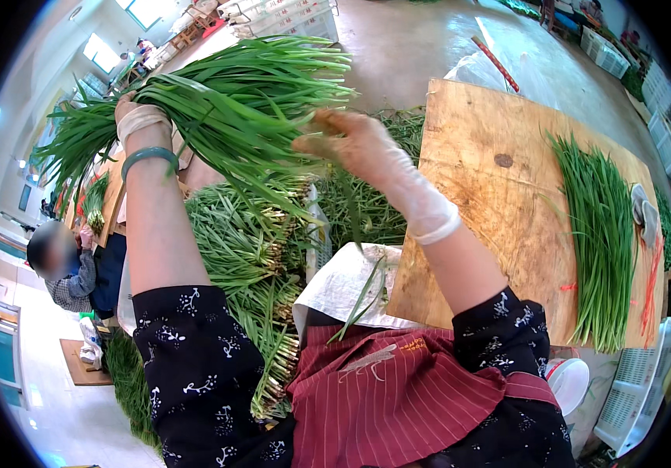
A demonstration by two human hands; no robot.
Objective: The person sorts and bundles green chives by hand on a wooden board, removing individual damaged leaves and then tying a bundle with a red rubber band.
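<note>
and the left hand (129, 113) grips the green bunch (265, 78) at eleven o'clock, likely keeping stems together; right hand (359, 148) at its leaves, grip unclear; another bundle (599, 242) at three o'clock.

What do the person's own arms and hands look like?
The black sleeves have white flowery sprigs and end near the elbows. The left hand and right hand wear thin, whitish, see-through gloves. A smooth grey-green bangle circles the left wrist.
</note>
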